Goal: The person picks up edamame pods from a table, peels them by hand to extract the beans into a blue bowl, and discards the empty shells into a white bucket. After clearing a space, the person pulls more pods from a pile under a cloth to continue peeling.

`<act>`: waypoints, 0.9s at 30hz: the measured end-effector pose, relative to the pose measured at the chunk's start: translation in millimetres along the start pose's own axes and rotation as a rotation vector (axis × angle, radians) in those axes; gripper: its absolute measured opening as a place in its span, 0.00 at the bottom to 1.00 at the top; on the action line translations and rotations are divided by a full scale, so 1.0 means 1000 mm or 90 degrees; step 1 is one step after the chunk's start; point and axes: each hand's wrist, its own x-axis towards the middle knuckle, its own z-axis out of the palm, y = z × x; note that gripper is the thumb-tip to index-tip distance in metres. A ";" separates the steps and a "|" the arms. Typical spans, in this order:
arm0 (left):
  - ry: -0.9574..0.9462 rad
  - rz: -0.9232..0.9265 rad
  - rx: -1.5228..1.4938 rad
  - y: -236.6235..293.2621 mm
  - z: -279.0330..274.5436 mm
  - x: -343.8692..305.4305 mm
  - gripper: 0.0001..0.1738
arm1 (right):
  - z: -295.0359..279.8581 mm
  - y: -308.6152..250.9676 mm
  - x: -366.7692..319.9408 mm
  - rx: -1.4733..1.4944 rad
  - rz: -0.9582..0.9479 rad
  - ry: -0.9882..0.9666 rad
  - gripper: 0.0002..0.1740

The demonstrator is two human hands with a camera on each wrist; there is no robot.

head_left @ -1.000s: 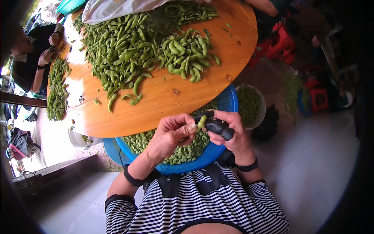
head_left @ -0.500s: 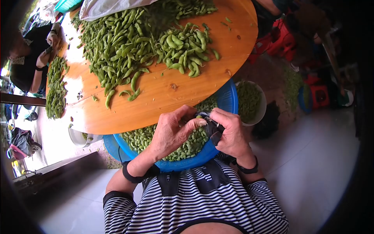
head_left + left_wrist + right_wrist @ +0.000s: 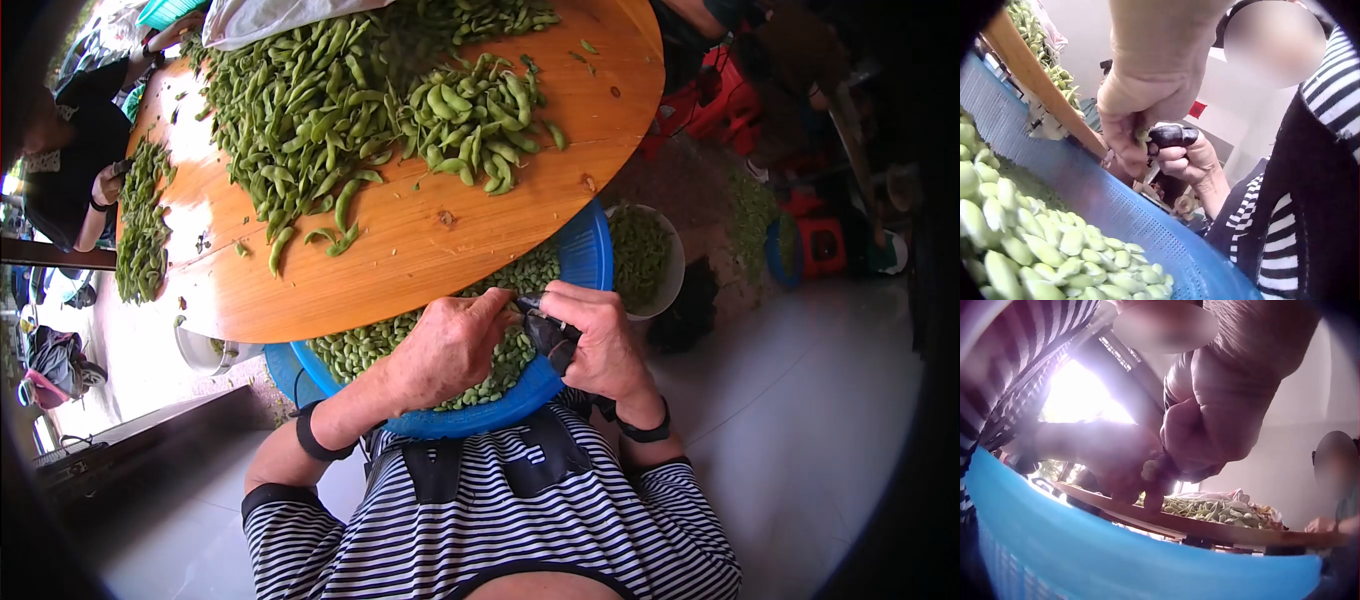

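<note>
Over the blue basket (image 3: 590, 262) of shelled beans (image 3: 372, 352), both hands meet. My left hand (image 3: 450, 345) pinches a green pod (image 3: 1142, 135) between thumb and fingers; in the head view the fingers mostly hide it. My right hand (image 3: 603, 345) has its fingers curled, and black coverings (image 3: 550, 338) sit at its thumb and finger, against the pod. The left wrist view shows a long black covering (image 3: 1172, 135) reaching to the pod. In the right wrist view the right hand (image 3: 1222, 406) is close above the left hand (image 3: 1116, 459).
A wooden table (image 3: 400, 265) bears a large heap of pods (image 3: 300, 130) and a smaller pile (image 3: 145, 235). White buckets (image 3: 672, 275) stand on either side of the basket. Another person's hand (image 3: 108, 187) is at the table's left edge; red stools (image 3: 725, 105) are at the right.
My left hand has turned over, back upward, and its elbow has moved outward. The pod, plainly seen a second ago, is now mostly covered. The person at the left has spread their hands apart.
</note>
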 end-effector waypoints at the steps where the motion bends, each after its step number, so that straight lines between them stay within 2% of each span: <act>1: -0.037 -0.009 0.005 0.001 -0.003 -0.001 0.15 | -0.001 0.001 0.000 0.000 0.000 0.000 0.10; 2: -0.037 -0.010 0.005 0.001 -0.007 0.000 0.15 | -0.001 0.001 -0.001 0.010 0.006 -0.009 0.10; 4: -0.151 -0.168 -0.188 0.001 -0.012 0.000 0.17 | 0.000 0.002 -0.001 0.020 0.012 -0.017 0.10; 5: -0.149 -0.167 -0.187 -0.001 -0.011 0.000 0.17 | 0.000 0.002 -0.001 0.026 0.021 -0.006 0.11; 7: -0.127 -0.280 -0.581 -0.007 -0.001 -0.005 0.19 | 0.005 -0.002 -0.001 0.033 0.027 0.004 0.12; 8: -0.124 -0.280 -0.581 -0.008 0.002 -0.006 0.19 | 0.011 -0.006 -0.001 -0.014 0.027 0.040 0.14; 10: -0.034 -0.305 -0.695 -0.008 0.009 -0.008 0.21 | 0.026 -0.008 -0.005 -0.092 0.019 0.099 0.19; 11: -0.032 -0.305 -0.695 -0.009 0.012 -0.008 0.21 | 0.033 -0.008 -0.006 -0.091 0.018 0.097 0.19; 13: 0.034 -0.260 -0.653 -0.010 0.019 -0.007 0.21 | 0.043 -0.010 -0.006 -0.155 -0.007 0.170 0.18; 15: 0.042 -0.279 -0.639 -0.007 0.022 -0.002 0.21 | 0.043 -0.009 -0.003 -0.154 0.001 0.183 0.18; 17: 0.085 -0.298 -0.875 -0.008 0.029 -0.001 0.19 | 0.039 -0.008 -0.004 -0.107 0.010 0.201 0.17; 21: 0.162 -0.329 -0.927 -0.002 0.037 -0.002 0.15 | 0.040 -0.005 -0.007 -0.115 -0.014 0.229 0.12; 23: 0.137 -0.245 -0.818 -0.010 0.039 -0.005 0.11 | 0.030 -0.008 -0.003 -0.080 -0.010 0.200 0.10; 24: 0.137 -0.243 -0.817 -0.012 0.033 -0.007 0.11 | 0.024 -0.008 -0.002 -0.044 -0.002 0.173 0.08; 25: 0.095 -0.235 -0.729 -0.012 0.026 -0.009 0.10 | 0.014 -0.004 -0.002 0.036 0.041 0.110 0.06; 26: 0.053 -0.226 -0.641 -0.012 0.020 -0.010 0.09 | 0.005 -0.004 -0.005 0.190 0.166 0.064 0.06; 27: 0.052 -0.226 -0.641 -0.009 0.016 -0.009 0.09 | -0.001 -0.004 -0.007 0.345 0.292 0.016 0.08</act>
